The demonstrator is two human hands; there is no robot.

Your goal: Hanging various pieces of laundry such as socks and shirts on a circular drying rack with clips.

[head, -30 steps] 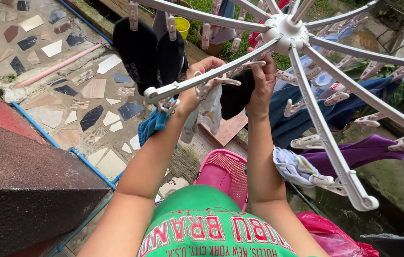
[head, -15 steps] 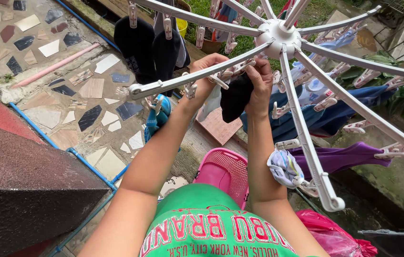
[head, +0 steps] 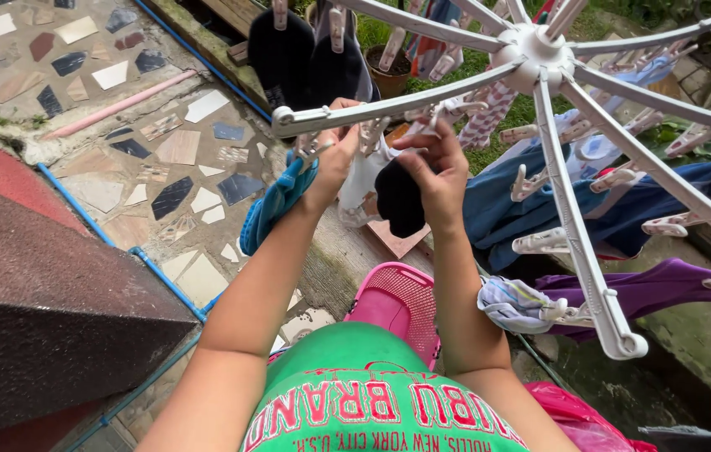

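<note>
Two hands work under the white peg hanger (head: pixel 540 50). My right hand (head: pixel 435 172) is clenched around a black sock (head: pixel 397 201), held just below the hanger arm that points toward the tiled floor (head: pixel 163 159). My left hand (head: pixel 332 155) is raised to the same arm, fingers closed at a peg (head: pixel 368 134); I cannot tell whether it also pinches the white cloth (head: pixel 364 180) hanging there.

Hazard, as I judge it: the sock is gripped mid-body, not yet in a peg. If the peg closes on too little fabric, the sock could slip and drop toward the pink basket (head: pixel 393 305) below the hanger, or miss it and land on the wet ground. Pulling down on one arm could also tilt the hanger and swing the other laundry.

Packages and signs: none on the hanger. A crumpled pink plastic bag (head: pixel 582 418) lies below the hanger, beside the basket. My green shirt (head: pixel 372 393) carries pink block lettering edged in white.
</note>
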